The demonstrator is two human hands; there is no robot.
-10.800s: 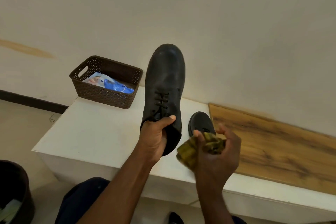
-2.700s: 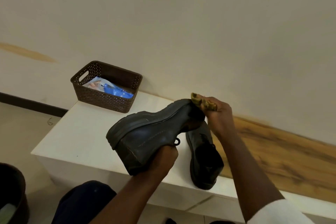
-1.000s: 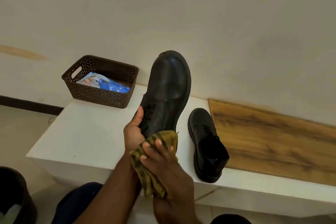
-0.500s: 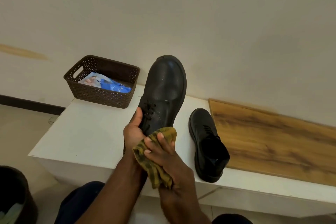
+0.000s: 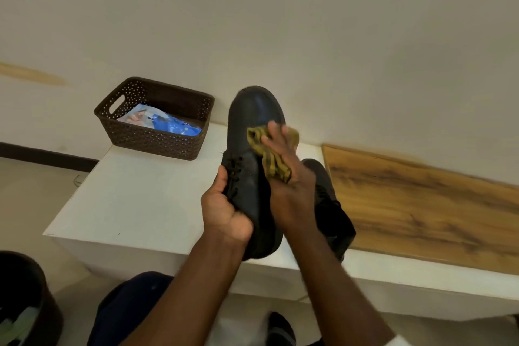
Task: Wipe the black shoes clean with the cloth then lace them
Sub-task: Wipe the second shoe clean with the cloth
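Head view: left hand (image 5: 224,213) grips a black shoe (image 5: 251,154) by its heel end, toe raised above the white counter (image 5: 134,205). Right hand (image 5: 286,174) presses a yellow checked cloth (image 5: 271,160) against its upper, fingers spread. Second shoe (image 5: 331,205) lies on the counter behind the right wrist.

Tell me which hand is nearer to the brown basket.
Left. The left hand grips the lifted shoe on the side facing the brown basket. The right hand presses the cloth on the shoe's far side, farther from the basket.
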